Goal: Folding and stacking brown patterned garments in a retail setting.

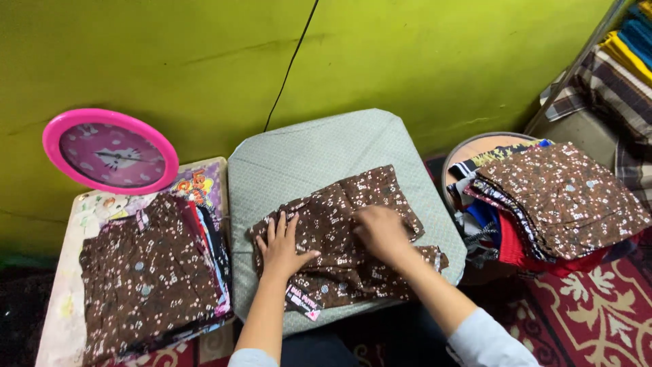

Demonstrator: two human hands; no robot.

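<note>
My left hand [282,246] lies flat, fingers spread, pressing on the left part of the brown flowered garment [343,234]. My right hand [382,231] rests on its middle with the fingers curled down into a fold; I cannot tell whether it pinches the cloth or only presses it. The garment lies half folded across the near half of the padded board [305,153], a square cushion-like top covered in pale green cloth, with a small tag hanging at the near edge.

I judge the cloth thin, light and limp: it will slump and wrinkle rather than hold a shape, so it is best taken at a hem or a corner, or along a folded edge, with the other palm holding the rest down. It looks neither slippery nor fragile.

The far half of the board is bare, which gives room to spread or turn the piece. The garment's right end reaches the board's right edge, and the near edge is close under my wrists.

Beside the board's left edge stands a low printed table [68,299] bearing a stack of folded clothes [153,272], with a pink round clock [109,151] leaning on the green wall [407,61]. To the right, a heap of unfolded clothes [557,200] sits on a round stool [475,144].
</note>
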